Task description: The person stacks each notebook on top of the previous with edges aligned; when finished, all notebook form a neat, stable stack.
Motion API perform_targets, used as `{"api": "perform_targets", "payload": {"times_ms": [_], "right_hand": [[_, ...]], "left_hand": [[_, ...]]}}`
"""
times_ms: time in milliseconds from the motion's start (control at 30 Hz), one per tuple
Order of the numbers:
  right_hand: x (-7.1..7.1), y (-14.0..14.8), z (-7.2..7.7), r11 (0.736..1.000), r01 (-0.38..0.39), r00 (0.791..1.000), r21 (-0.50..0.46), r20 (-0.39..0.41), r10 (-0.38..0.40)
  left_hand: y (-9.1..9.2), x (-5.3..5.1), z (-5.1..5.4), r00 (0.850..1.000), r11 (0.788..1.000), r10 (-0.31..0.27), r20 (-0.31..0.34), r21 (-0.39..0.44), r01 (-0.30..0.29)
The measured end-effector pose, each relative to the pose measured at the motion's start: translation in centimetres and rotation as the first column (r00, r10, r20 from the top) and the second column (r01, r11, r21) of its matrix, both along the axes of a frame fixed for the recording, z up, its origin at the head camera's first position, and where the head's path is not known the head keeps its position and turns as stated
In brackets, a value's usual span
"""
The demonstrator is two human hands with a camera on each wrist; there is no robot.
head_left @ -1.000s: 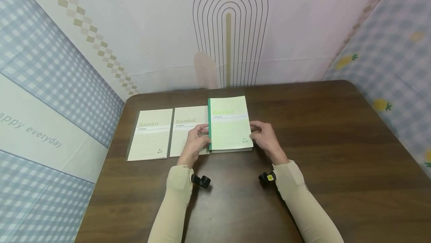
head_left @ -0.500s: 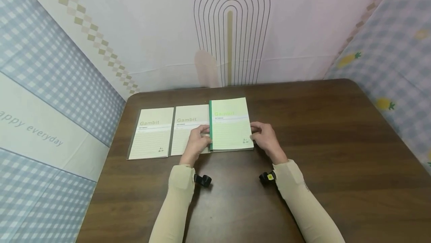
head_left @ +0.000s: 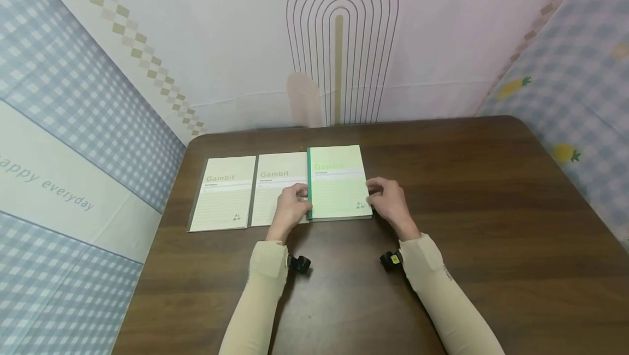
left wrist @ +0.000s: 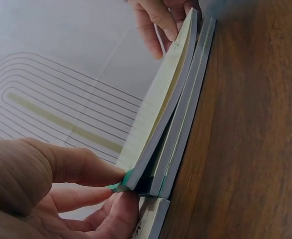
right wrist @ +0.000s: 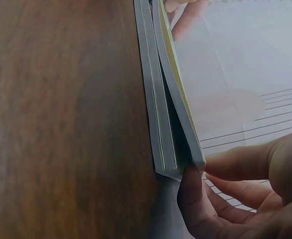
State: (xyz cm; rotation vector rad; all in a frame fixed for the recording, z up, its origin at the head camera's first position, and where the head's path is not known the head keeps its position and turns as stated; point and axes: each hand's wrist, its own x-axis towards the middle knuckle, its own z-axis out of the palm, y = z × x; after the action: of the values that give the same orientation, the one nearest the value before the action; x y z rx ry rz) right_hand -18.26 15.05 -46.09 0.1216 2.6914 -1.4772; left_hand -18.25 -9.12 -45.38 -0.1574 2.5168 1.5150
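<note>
A pale notebook with a green spine and the word Gambit lies at the top of a small stack on the table. In the left wrist view, a narrow dark gap separates this top notebook from the notebooks stacked beneath it. My left hand pinches its green spine near the front corner, thumb on top. On the opposite side, my right hand pinches the right edge between thumb and fingers. The right wrist view shows that edge slightly raised above the lower ones, beside the right hand.
Two more Gambit notebooks, the middle one and the left one, lie side by side left of the stack. They rest on a brown wooden table. A patterned cloth hangs behind the table's back edge.
The top notebook has come down slightly toward the stack, its far edge shifting a little nearer. Both hands keep their hold. The head view has drifted slightly.
</note>
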Motion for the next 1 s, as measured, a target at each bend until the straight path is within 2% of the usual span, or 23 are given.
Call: {"api": "perform_targets", "payload": {"times_ms": [300,567,1000], "right_hand": [[0.12,0.04,0.06,1.000,-0.014,1.000,0.028,0.007,0.013],[0.10,0.00,0.06,0.999,-0.011,1.000,0.031,0.009,0.011],[0.08,0.28,-0.20,0.999,-0.020,1.000,0.041,0.005,0.019]], "left_hand": [[0.06,0.15,-0.01,0.999,0.995,-0.048,-0.020,-0.084,0.046],[0.09,0.00,0.00,0.999,0.995,-0.051,-0.011,-0.082,0.050],[0.70,0.26,0.05,0.999,0.991,-0.038,-0.013,-0.132,0.036]]}}
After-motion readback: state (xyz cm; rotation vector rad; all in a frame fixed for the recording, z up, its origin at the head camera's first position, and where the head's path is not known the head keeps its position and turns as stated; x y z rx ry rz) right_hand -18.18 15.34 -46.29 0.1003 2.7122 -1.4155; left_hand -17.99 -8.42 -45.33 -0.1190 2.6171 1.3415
